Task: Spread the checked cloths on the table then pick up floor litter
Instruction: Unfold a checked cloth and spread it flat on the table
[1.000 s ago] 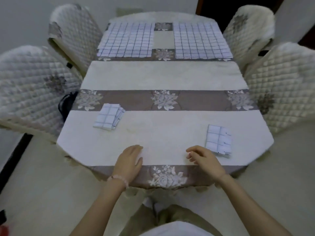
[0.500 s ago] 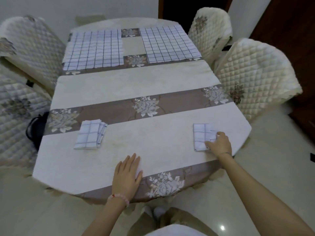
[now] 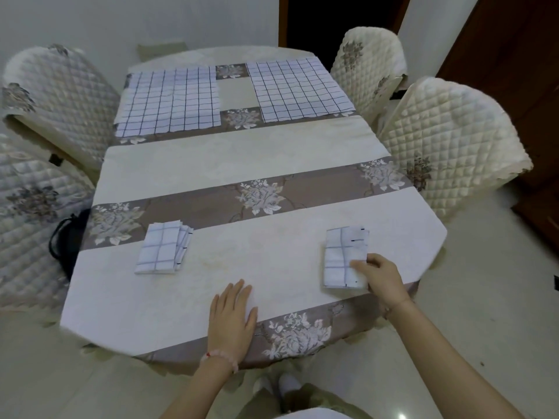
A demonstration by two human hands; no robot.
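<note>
Our right hand pinches the near corner of the right cloth, which lies folded by the near right edge of the table. Our left hand lies flat on the near edge, fingers straight. The left cloth, also folded, sits well apart. At the far end, the far-left cloth and far-right cloth lie spread. Quilted chairs ring the table on a pale floor, with a dark doorway beyond.

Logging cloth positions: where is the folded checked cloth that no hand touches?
Head view: the untouched folded cloth lies near-left on the table, its far end on the brown floral band, beyond and left of the flat left hand.
</note>
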